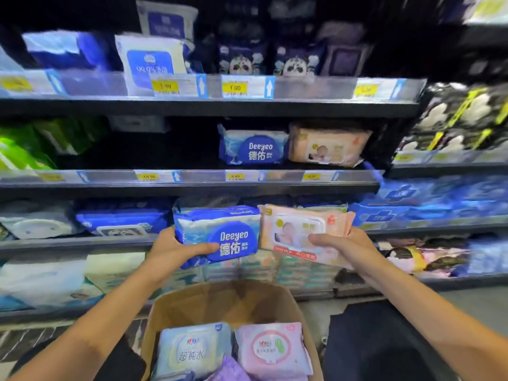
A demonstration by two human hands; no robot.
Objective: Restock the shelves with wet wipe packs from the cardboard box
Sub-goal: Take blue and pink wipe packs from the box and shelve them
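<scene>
Left hand [176, 247]: grips a soft blue-and-white plastic wet wipe pack [217, 233], pillow-shaped, glossy film, round dark-blue "Deeyeo" label; thumb across the front, fingers behind.

Right hand [341, 247]: grips a peach-pink plastic wet wipe pack [299, 229], flat rectangular, with a white hinged lid on its face; thumb on the lower front edge. The two packs are held side by side, edges touching or nearly so, in front of the third shelf rail.

Brown cardboard box [220, 301]: open-topped, matte, below the forearms. It holds a pale-blue film pack [192, 350], a pink film pack with a round lid [272, 347] and a lilac pack [228, 369].

Dark metal shelves [192, 105]: clear plastic rails carrying yellow price tags. On the middle shelf, a matching blue pack [253, 145] stands beside a matching peach pack [327, 145]; dark open room lies left of them.
</scene>
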